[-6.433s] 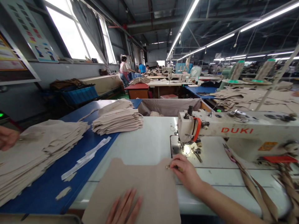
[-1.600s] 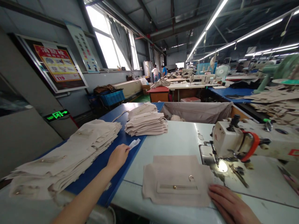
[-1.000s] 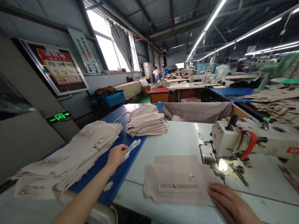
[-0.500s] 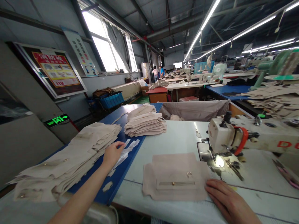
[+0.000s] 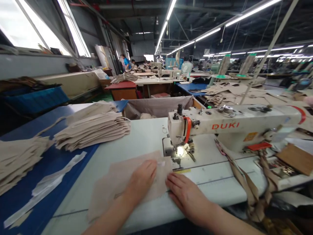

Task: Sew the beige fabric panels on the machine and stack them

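Observation:
A beige fabric panel [image 5: 117,176] lies on the pale sewing table, left of the needle area, blurred by motion. My left hand [image 5: 143,179] is over the panel, fingers bent together. A small whitish strip [image 5: 160,164] shows at its fingertips; the grip itself is partly hidden. My right hand [image 5: 187,194] lies with fingers stretched out, their tips at the panel's right edge. Just beyond the panel stands a sewing machine [image 5: 232,125], its lamp lighting the needle plate [image 5: 168,148]. The zip and ring on the panel are mostly covered.
Stacked beige panels [image 5: 93,130] sit at the back left, with another pile [image 5: 22,160] at the left edge. White strips [image 5: 46,186] lie on the blue tabletop [image 5: 70,173]. Pink-handled snips [image 5: 220,147] and fabric straps [image 5: 244,182] are right of the needle. Behind is a cloth-lined bin [image 5: 158,107].
My left hand has moved from the white strips onto the panel. The view has swung right, and the panel sits turned, with my right hand still at its right edge.

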`<action>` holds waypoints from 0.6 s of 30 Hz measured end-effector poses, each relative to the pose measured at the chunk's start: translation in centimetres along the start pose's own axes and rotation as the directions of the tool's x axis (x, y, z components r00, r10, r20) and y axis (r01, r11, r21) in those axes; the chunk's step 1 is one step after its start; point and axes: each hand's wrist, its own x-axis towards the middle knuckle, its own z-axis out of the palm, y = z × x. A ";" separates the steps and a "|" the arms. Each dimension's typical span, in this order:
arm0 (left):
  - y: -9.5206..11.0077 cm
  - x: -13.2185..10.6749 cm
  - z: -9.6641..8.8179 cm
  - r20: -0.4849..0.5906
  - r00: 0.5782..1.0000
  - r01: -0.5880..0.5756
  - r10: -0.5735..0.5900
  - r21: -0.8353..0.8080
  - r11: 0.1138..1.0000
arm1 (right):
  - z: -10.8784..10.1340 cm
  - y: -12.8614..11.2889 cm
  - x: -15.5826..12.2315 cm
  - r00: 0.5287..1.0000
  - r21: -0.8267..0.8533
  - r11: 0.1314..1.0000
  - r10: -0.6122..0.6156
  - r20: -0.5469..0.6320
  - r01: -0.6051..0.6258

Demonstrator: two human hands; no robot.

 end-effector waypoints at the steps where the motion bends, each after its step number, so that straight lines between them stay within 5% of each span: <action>1: 0.5 0.5 0.9 0.043 0.999 -0.005 0.005 0.009 1.000 | -0.2 0.0 -0.1 1.000 0.007 1.000 0.001 0.009 -0.001; 5: 0.8 1.5 2.2 0.174 0.985 -0.011 0.001 0.053 0.999 | -0.9 0.3 -0.3 0.999 0.004 1.000 -0.001 0.038 0.001; 11: 0.6 2.1 1.1 0.266 0.962 -0.069 0.068 -0.005 0.998 | -1.4 0.8 -0.1 0.997 -0.011 0.999 -0.033 0.064 0.034; 18: 1.0 2.5 1.7 0.280 0.943 -0.170 0.180 -0.061 0.984 | -1.8 0.9 0.3 0.998 -0.021 0.998 -0.050 0.049 0.051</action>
